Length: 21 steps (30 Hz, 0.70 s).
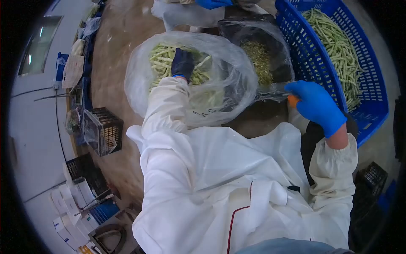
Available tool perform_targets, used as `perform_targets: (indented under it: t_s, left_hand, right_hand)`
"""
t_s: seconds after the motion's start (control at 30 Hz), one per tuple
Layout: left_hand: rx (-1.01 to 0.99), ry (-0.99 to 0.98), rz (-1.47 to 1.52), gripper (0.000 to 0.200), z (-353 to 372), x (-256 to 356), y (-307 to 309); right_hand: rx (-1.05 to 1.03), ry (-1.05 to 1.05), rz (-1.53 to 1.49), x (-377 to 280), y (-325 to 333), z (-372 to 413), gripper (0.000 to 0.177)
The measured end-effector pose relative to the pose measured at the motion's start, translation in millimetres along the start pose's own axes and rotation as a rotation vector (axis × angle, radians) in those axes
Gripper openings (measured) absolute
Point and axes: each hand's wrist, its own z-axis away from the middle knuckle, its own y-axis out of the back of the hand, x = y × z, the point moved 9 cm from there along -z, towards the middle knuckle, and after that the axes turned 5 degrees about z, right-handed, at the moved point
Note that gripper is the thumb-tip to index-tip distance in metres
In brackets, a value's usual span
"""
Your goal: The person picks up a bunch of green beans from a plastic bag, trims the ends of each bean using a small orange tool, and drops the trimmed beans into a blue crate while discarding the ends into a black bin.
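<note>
My left hand (182, 63), in a dark glove, reaches down into a large clear plastic bag (137, 74). Its fingers curl down into pale green beans (160, 63), and their tips are partly hidden. Bean ends stick out beside the glove. My right hand (318, 106) wears a blue glove and is closed at the near right corner of a black crate (281, 55) lined with clear plastic. Something orange (292, 100) shows at its thumb side; whether it is a fingertip cover or a handle I cannot make out. Small green cut bits (258, 61) lie in the crate.
A blue slatted basket (313, 51) of long green beans (338, 55) stands tilted at my right. Across the brown table (114, 63), another person's blue glove (213, 3) shows at the top edge. A black crate (108, 129) with plastic stands at the left.
</note>
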Motion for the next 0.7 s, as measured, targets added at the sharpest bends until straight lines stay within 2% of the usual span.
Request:
perform_targets:
  t_s: [0.07,0.17,0.23,0.27,0.3,0.37,0.47,0.57,0.6,0.7]
  left_hand:
    - [0.052,-0.087,-0.047,0.026,15.1,-1.1,24.6]
    - [0.121,-0.075,-0.009,0.031,36.6,-31.6,60.2]
    - [0.150,0.005,0.095,0.043,58.6,-53.0,124.7]
    - [0.169,0.088,0.126,0.054,67.6,-73.4,130.5]
    - [0.152,0.138,0.111,0.056,72.7,-88.2,137.1]
    - [0.046,0.255,0.237,0.057,86.0,-111.9,140.9]
    - [-0.095,0.385,0.114,0.047,103.4,-126.0,154.7]
    - [-0.387,0.555,0.085,0.039,110.3,-136.4,137.4]
    - [-0.386,0.515,0.067,0.037,112.0,-135.7,135.6]
    - [-0.180,0.766,0.254,0.042,124.9,-160.4,143.7]
  right_hand:
    - [-0.046,-0.028,0.009,2.3,-1.1,1.3,0.025]
    - [-0.044,-0.007,0.015,6.7,-1.5,3.7,0.023]
    - [-0.022,0.011,0.006,5.0,-0.4,5.3,0.022]
    - [-0.013,0.012,-0.001,2.6,1.5,6.1,0.022]
    - [-0.004,0.014,-0.007,0.5,3.3,6.8,0.022]
    - [-0.018,0.017,0.009,-1.2,1.7,6.2,0.022]
    - [-0.041,0.003,0.029,-5.2,1.1,5.6,0.023]
    - [-0.103,-0.029,0.033,-2.8,-5.1,2.5,0.027]
    - [-0.140,-0.027,0.040,-2.5,-8.8,1.3,0.029]
    - [-0.087,-0.017,0.044,-1.5,-6.8,-0.6,0.023]
